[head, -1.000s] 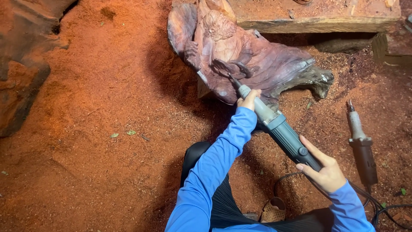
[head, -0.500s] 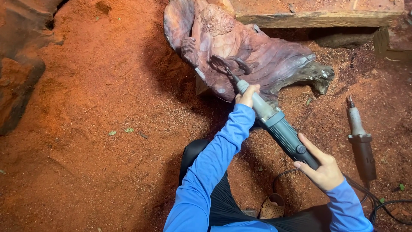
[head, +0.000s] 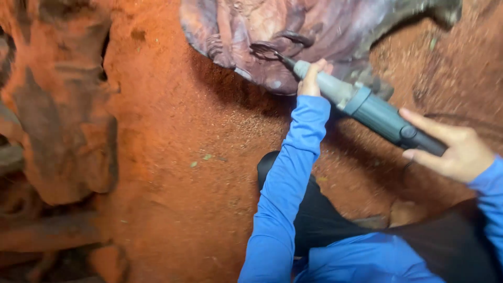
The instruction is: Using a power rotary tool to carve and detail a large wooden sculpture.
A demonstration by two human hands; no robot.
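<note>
tool: a long grey-green power carving tool (head: 367, 107), slanting from lower right up to upper left, its thin dark tip against the wood at the far middle of the scene.
carved wood: a purplish-brown carved wood piece (head: 314, 31) with folds and ridges, lying at the far edge on the ground, partly cut off by the top of the view; the tool tip meets it near a dark curled ridge.
left hand: the left hand (head: 313, 78) is curled around the pale front neck of the tool, fingers wrapped close on it, just beside the wood; its blue sleeve runs down toward the near edge.
right hand: the right hand (head: 453, 149) grips the dark rear end of the tool at the right, thumb and forefinger stretched along it, the other fingers folded under; whether the palm presses fully on the tool cannot be told.
hands together: well apart, one at each end of the tool.
person: blue long sleeves and dark trousers, a knee (head: 277, 167) showing between the arms.
ground: bare red-orange earth floor (head: 183, 183), strewn with fine pale sawdust near the wood and a few small green bits.
left side: a big reddish rough wood block (head: 63, 115), blurred, with more dark wood below it.
light: warm and dim, shadow under the carved wood.
</note>
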